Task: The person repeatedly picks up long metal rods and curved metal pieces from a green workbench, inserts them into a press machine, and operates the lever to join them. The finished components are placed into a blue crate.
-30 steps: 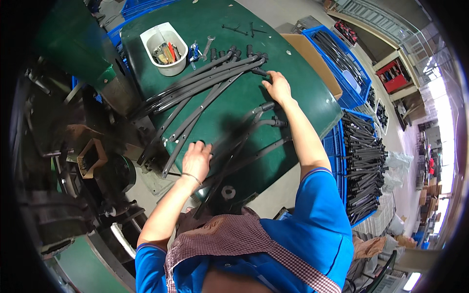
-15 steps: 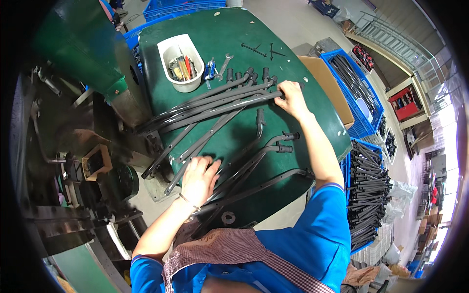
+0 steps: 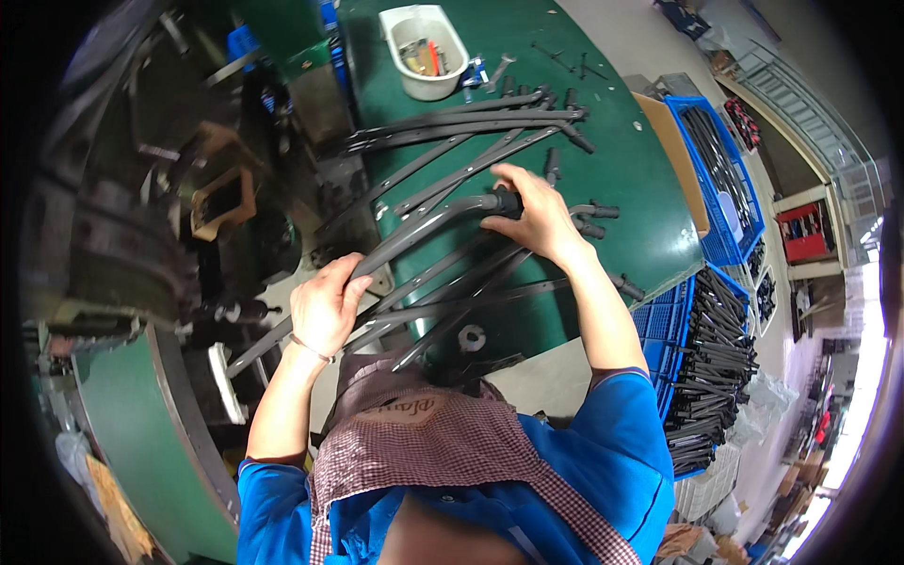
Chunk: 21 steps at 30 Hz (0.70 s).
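Between my hands is a bent dark metal tube (image 3: 419, 226), raised over the near left edge of the green table. My left hand (image 3: 325, 306) is wrapped round its straight part, and the tube's lower end sticks out past it to the lower left. At the bent end, my right hand (image 3: 541, 215) closes its thumb and fingers round the black end sleeve (image 3: 508, 203). Similar tubes (image 3: 461, 121) lie in a bunch farther back. More bent tubes (image 3: 490, 303) lie crossed beneath and nearer me, their black sleeved ends (image 3: 601, 211) pointing right.
On the green table (image 3: 650, 198) stand a white tub (image 3: 426, 80) of small tools and a wrench (image 3: 502, 71). Blue crates (image 3: 720, 179) and a pile of dark tubes (image 3: 711, 367) stand on the right. Dark machinery (image 3: 141, 235) and a small cardboard box (image 3: 223, 204) are at left.
My right hand has brought one tube from the back bunch toward me. My left hand has moved left and taken hold of its straight part. The view has shifted.
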{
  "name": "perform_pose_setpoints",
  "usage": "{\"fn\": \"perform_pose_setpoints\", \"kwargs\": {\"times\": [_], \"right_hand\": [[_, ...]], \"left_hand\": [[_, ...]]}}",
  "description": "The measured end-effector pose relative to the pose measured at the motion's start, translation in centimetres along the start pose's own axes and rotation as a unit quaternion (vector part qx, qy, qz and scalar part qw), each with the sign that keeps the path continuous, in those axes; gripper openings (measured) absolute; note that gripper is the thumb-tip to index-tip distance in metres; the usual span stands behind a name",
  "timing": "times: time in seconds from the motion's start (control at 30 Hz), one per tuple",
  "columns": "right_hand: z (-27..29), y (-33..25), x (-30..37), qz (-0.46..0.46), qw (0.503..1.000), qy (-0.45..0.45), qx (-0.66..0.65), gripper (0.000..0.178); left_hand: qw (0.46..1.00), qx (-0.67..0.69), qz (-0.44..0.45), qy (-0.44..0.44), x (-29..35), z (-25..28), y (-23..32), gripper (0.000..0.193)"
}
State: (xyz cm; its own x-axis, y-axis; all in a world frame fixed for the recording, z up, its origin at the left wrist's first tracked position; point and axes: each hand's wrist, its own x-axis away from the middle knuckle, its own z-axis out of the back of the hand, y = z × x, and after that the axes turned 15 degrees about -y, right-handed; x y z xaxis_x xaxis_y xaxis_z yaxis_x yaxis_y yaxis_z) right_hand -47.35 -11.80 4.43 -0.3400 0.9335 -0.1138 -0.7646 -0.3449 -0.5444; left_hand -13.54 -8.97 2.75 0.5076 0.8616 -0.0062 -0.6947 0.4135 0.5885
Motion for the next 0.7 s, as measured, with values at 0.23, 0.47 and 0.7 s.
{"fn": "perform_pose_setpoints", "kwargs": {"times": [0.23,0.47,0.7], "right_hand": [[-11.0,-6.9,-4.5,0.103,0.990,0.096,0.030,0.027],[-19.8,-18.0,-6.3,0.105,0.989,-0.103,0.007,0.041],[-21.3,-25.0,-10.2,0.151,0.918,-0.185,-0.318,0.041]], "left_hand": [[0.993,-0.026,0.090,0.069,10.9,3.1,-4.6,0.031],[0.974,-0.153,0.116,0.118,17.3,7.4,-6.5,0.049],[0.958,-0.173,0.211,0.086,21.7,12.6,-11.9,0.045]]}}
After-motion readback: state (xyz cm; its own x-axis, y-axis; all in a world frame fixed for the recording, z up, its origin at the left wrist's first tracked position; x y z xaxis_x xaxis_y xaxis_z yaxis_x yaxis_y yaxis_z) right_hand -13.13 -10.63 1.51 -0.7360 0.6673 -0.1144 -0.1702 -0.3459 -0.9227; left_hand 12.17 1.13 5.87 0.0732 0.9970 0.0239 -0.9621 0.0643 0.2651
